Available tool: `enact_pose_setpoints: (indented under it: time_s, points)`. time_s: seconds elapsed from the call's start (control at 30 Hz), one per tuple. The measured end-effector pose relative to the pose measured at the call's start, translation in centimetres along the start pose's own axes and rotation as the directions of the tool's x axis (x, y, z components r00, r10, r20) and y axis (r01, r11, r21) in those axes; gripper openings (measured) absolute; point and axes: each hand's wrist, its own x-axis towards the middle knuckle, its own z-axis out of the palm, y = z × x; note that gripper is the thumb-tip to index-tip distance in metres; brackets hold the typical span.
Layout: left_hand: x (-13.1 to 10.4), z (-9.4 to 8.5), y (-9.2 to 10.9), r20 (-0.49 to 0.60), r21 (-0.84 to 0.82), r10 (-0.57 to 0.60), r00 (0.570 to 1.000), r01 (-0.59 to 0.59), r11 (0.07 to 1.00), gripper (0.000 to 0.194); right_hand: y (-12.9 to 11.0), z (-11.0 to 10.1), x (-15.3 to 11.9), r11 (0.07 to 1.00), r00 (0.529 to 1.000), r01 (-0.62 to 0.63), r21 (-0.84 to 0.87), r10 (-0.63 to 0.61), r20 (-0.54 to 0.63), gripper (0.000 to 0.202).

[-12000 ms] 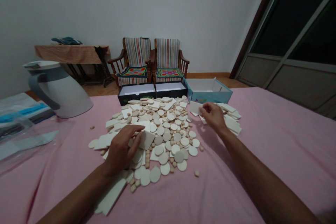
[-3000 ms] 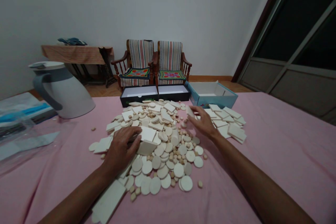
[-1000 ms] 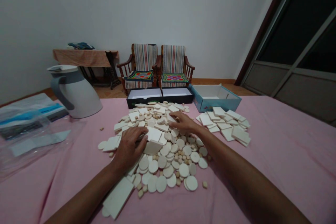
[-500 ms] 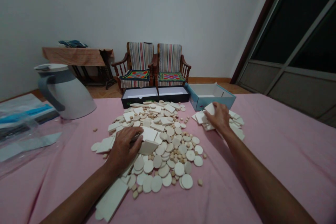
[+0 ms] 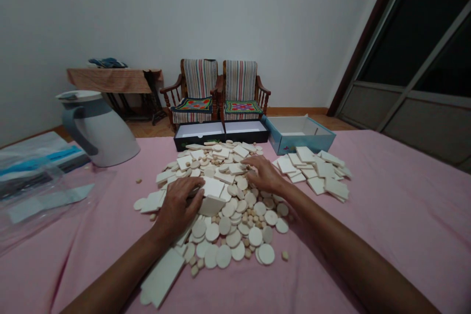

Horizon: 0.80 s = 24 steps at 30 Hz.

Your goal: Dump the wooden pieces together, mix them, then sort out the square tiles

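Note:
My left hand [image 5: 181, 202] is closed on white square tiles [image 5: 212, 196] at the left-centre of a mixed pile. Around them lie round wooden discs [image 5: 223, 256], small wooden cubes [image 5: 253, 218] and long flat strips [image 5: 164, 277]. Over the back right part of this pile is my right hand [image 5: 262, 173], its fingers apart and reaching left above the pieces, with nothing seen held in it. A separate heap of square tiles [image 5: 326, 169] rests to the right.
Behind the pile stand a black two-part box [image 5: 200, 143] and a blue box [image 5: 300, 143]. A white and grey jug [image 5: 114, 137] is at the left, beside clear plastic packaging [image 5: 55, 196]. Everything rests on a pink cloth [image 5: 397, 206].
My right hand has let go of a square tile at the right heap and moved left over the mixed pile. My left hand keeps its hold on the tiles.

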Motion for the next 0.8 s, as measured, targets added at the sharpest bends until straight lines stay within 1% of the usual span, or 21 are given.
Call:
enact_pose_setpoints:
  time_s: [0.07,0.13,0.23,0.33,0.4,0.47,0.53,0.57,0.63,0.7,0.77,0.8]
  points:
    - [0.0,0.0,0.0,0.000,-0.002,-0.003,1.000,0.003,1.000,0.020,-1.0,0.8,1.0,0.999,0.993,0.015,-0.038,-0.011,0.115,0.043]
    - [-0.1,0.0,0.0,-0.002,-0.003,-0.006,1.000,0.006,1.000,0.020,-1.4,1.3,1.9,0.998,0.982,-0.018,-0.064,0.029,0.189,0.046]
    - [0.0,0.0,0.1,0.002,-0.005,-0.007,1.000,0.007,1.000,0.020,-1.4,1.6,2.7,0.995,0.968,-0.070,-0.070,0.084,0.236,0.046]
    - [0.0,0.0,0.1,0.015,-0.003,-0.004,1.000,0.004,1.000,0.020,-1.4,1.6,2.7,0.998,0.967,-0.056,-0.036,0.063,0.247,0.046]
    - [0.0,0.0,0.0,0.017,-0.002,0.004,1.000,-0.003,1.000,0.020,-1.5,1.3,2.5,0.998,0.979,-0.034,0.047,0.024,0.203,0.047]
    - [0.0,0.0,0.0,0.006,-0.003,0.012,1.000,-0.012,1.000,0.019,-1.8,0.7,2.2,0.980,0.991,-0.009,0.201,-0.018,0.134,0.045]
    - [0.0,0.0,0.0,-0.006,-0.005,0.015,1.000,-0.015,1.000,0.019,-2.1,-0.3,1.8,0.921,0.996,-0.010,0.388,-0.023,0.081,0.039]
    - [0.0,0.0,0.0,-0.007,-0.004,0.014,1.000,-0.014,1.000,0.019,-2.2,-0.9,1.5,0.879,0.998,-0.030,0.476,-0.004,0.070,0.037]
    - [0.1,0.0,0.0,-0.005,0.000,0.012,1.000,-0.012,1.000,0.019,-1.9,-2.3,0.7,0.798,0.996,-0.094,0.595,0.079,0.051,0.038]
    - [0.1,-0.1,0.1,0.000,0.001,0.007,1.000,-0.007,1.000,0.020,-0.8,-3.8,-0.2,0.767,0.982,-0.150,0.623,0.190,0.003,0.040]
    - [0.1,-0.1,0.1,0.004,-0.001,0.005,1.000,-0.005,1.000,0.021,1.2,-5.3,-1.2,0.805,0.946,-0.200,0.558,0.306,-0.103,0.042]
    - [0.1,-0.1,0.1,0.005,-0.002,0.004,1.000,-0.004,1.000,0.021,2.5,-6.0,-1.7,0.834,0.914,-0.234,0.499,0.363,-0.179,0.044]
